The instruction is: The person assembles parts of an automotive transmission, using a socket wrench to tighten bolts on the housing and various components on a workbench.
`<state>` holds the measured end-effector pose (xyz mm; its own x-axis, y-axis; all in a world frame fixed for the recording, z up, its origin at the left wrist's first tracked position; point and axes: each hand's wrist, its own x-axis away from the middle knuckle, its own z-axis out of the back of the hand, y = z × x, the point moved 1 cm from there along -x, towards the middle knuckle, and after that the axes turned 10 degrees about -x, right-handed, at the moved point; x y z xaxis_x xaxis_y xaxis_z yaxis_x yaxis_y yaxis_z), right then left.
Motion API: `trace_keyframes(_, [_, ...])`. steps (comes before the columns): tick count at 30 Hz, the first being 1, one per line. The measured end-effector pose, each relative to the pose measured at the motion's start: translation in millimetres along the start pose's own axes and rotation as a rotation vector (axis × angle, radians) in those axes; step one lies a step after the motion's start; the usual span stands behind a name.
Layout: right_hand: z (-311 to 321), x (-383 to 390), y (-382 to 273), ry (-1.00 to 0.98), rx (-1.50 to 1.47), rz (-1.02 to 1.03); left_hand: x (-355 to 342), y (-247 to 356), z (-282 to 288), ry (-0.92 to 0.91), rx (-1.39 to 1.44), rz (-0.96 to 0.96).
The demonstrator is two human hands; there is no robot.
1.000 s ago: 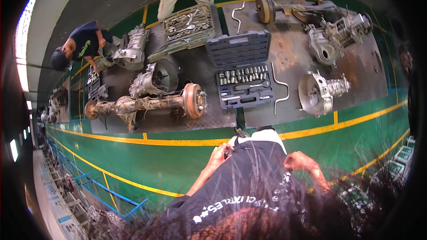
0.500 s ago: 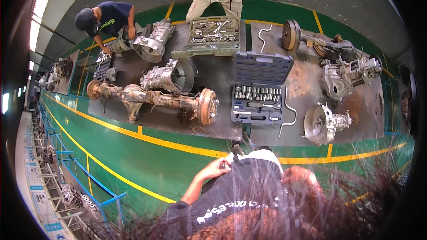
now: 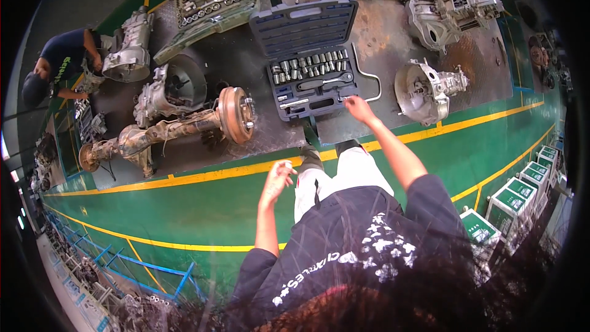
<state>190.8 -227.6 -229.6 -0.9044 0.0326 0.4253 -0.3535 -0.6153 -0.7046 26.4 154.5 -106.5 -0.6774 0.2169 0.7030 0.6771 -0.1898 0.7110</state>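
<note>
The right hand (image 3: 354,107) is at the near right corner of an open blue-grey socket case (image 3: 322,104), its fingers bent; whether they close on anything cannot be told. The left hand (image 3: 281,178) is over the green floor (image 3: 184,212), fingers half curled, and it cannot be told whether they hold something small. The case lies on the dark metal desk (image 3: 276,138), its ribbed plastic lid (image 3: 304,27) tilted back between the right hand and the desk's far side. Inside are rows of shiny cylindrical sockets (image 3: 307,64) and a ratchet (image 3: 326,81). Just right of the case lies a thin, bent metal rod (image 3: 376,86); farther right sits a round, hollow cast housing (image 3: 424,92). To the left, a rusty axle (image 3: 138,138) with a smooth reddish-brown drum (image 3: 233,115) lies before a grey bell housing (image 3: 153,98). Beyond is a greenish tool case (image 3: 203,32), also open. White lettering and flower shapes mark the wearer's black shirt (image 3: 362,240); green lettering marks the dark shirt of a co-worker (image 3: 64,55). White boxes (image 3: 510,203) with green labels stand at the right.
</note>
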Motion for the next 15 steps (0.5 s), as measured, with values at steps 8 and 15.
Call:
trace_keyframes(8, [-125.0, -127.8, -16.0, -0.023, -1.542, -0.809, 31.9, -92.2, -97.4, 0.11, 0.41, 0.25])
trace_keyframes(15, [-127.7, -197.2, -9.8, 0.141, -1.566, -1.366, 4.1, -42.3, -148.0, 0.206, 0.486, 0.165])
